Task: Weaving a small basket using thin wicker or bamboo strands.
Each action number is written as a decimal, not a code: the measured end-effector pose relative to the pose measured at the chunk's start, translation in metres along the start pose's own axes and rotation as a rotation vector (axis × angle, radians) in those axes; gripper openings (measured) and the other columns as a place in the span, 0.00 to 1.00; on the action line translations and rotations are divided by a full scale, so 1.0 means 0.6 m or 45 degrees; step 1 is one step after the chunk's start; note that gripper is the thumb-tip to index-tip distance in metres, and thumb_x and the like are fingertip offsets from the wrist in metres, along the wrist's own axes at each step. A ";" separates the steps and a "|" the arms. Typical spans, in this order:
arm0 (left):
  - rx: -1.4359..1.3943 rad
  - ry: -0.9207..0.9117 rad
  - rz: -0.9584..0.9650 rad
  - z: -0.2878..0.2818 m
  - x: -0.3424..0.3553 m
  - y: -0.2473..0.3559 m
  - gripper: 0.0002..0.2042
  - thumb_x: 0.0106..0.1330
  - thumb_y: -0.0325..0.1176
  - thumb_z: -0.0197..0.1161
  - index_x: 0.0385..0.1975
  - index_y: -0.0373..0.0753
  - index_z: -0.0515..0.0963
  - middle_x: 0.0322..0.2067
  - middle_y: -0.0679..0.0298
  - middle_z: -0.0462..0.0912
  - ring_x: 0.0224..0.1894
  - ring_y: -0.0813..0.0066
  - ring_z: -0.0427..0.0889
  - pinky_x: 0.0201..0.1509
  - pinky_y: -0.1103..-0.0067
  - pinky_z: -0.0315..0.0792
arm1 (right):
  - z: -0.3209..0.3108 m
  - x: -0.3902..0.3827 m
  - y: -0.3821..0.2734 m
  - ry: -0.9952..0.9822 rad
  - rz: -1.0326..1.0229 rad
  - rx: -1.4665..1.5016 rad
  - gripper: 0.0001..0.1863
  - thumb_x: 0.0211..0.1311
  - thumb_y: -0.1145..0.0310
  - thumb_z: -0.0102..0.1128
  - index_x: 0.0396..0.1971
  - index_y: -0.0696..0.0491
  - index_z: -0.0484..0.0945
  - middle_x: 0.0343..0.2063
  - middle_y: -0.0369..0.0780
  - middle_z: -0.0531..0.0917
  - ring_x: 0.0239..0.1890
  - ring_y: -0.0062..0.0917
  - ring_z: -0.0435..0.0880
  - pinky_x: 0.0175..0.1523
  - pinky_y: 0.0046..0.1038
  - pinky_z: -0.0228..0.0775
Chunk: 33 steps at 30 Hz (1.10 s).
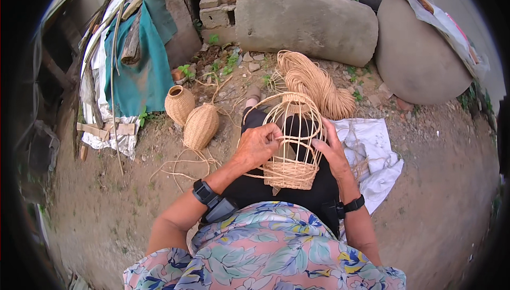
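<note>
A half-woven basket (289,174) of pale cane rests on my lap, with a dense band of weave at its lower end and bare upright stakes bending up to loops and a small woven ring. My left hand (258,145) is at the basket's left side, thumb and fingers closed on a cane strand that crosses the stakes. My right hand (333,149) is wrapped round the stakes on the basket's right side, its fingertips partly hidden by the canes. Loose strands trail off to the left.
Two finished woven vessels (199,128) lie on the dirt to the left. A big cane coil (313,82) lies ahead, beside a white sack (380,146) at right. Beyond are a concrete slab (303,21), a round concrete disc (417,56), bricks, and a teal tarp (133,77) over wood.
</note>
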<state>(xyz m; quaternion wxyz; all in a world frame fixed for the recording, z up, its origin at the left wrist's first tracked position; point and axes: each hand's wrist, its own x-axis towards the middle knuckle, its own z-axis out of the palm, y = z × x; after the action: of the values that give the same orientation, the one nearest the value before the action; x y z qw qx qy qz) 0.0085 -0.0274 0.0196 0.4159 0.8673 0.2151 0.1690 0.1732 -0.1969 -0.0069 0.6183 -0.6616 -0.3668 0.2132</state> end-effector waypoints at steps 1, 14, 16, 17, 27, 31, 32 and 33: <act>-0.113 -0.071 -0.003 -0.004 0.001 -0.007 0.02 0.58 0.26 0.62 0.28 0.38 0.76 0.18 0.69 0.77 0.21 0.86 0.74 0.25 0.83 0.67 | -0.005 -0.001 -0.008 -0.121 0.086 0.260 0.41 0.52 0.62 0.61 0.66 0.57 0.56 0.63 0.48 0.63 0.67 0.35 0.59 0.69 0.31 0.49; -0.074 -0.300 0.212 -0.022 0.010 0.032 0.13 0.54 0.21 0.54 0.39 0.37 0.79 0.21 0.66 0.79 0.22 0.84 0.75 0.27 0.81 0.71 | 0.001 0.031 0.004 0.094 0.043 -0.440 0.45 0.43 0.66 0.64 0.65 0.58 0.56 0.60 0.52 0.66 0.64 0.43 0.64 0.68 0.33 0.54; -0.033 -0.347 0.219 -0.022 0.012 0.030 0.14 0.53 0.20 0.54 0.40 0.36 0.78 0.20 0.64 0.79 0.21 0.81 0.77 0.27 0.79 0.72 | 0.003 0.044 0.012 0.089 0.166 -0.446 0.46 0.43 0.66 0.64 0.65 0.58 0.56 0.60 0.54 0.66 0.63 0.44 0.65 0.68 0.34 0.54; -0.033 -0.350 0.218 -0.021 0.011 0.029 0.14 0.53 0.20 0.54 0.40 0.36 0.78 0.20 0.64 0.79 0.21 0.81 0.77 0.27 0.79 0.72 | 0.006 0.049 0.012 0.081 0.100 -0.484 0.46 0.44 0.68 0.64 0.66 0.57 0.54 0.58 0.53 0.70 0.57 0.39 0.73 0.62 0.32 0.62; 0.303 0.527 0.406 -0.030 -0.026 -0.002 0.06 0.52 0.19 0.56 0.29 0.36 0.72 0.18 0.61 0.76 0.20 0.75 0.78 0.26 0.78 0.72 | 0.017 0.024 0.016 0.086 0.203 0.105 0.46 0.46 0.72 0.62 0.68 0.54 0.50 0.55 0.46 0.73 0.49 0.28 0.77 0.54 0.27 0.68; 0.374 0.689 0.067 -0.132 -0.036 -0.099 0.07 0.51 0.19 0.56 0.28 0.37 0.71 0.21 0.59 0.77 0.23 0.68 0.79 0.29 0.74 0.72 | 0.011 0.031 0.040 0.238 0.090 0.194 0.46 0.45 0.73 0.63 0.68 0.52 0.53 0.59 0.47 0.69 0.58 0.31 0.70 0.62 0.29 0.61; 0.474 0.704 0.057 -0.165 -0.045 -0.135 0.07 0.51 0.19 0.56 0.28 0.37 0.71 0.21 0.60 0.77 0.24 0.70 0.79 0.29 0.75 0.73 | 0.009 0.034 0.042 0.280 0.012 0.182 0.45 0.45 0.73 0.63 0.67 0.53 0.53 0.59 0.47 0.68 0.59 0.31 0.70 0.63 0.29 0.60; 0.518 0.737 0.019 -0.205 -0.057 -0.170 0.07 0.51 0.19 0.56 0.29 0.37 0.71 0.21 0.61 0.77 0.24 0.70 0.79 0.29 0.75 0.73 | 0.009 0.036 0.020 0.353 -0.052 0.046 0.44 0.45 0.73 0.63 0.66 0.57 0.55 0.59 0.48 0.68 0.59 0.32 0.70 0.64 0.31 0.60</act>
<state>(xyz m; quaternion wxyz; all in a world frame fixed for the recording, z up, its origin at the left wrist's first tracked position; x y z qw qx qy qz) -0.1024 0.0919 0.0082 0.1552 0.8502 0.3469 0.3644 0.1859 -0.1769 -0.0158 0.6791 -0.6658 -0.2875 0.1138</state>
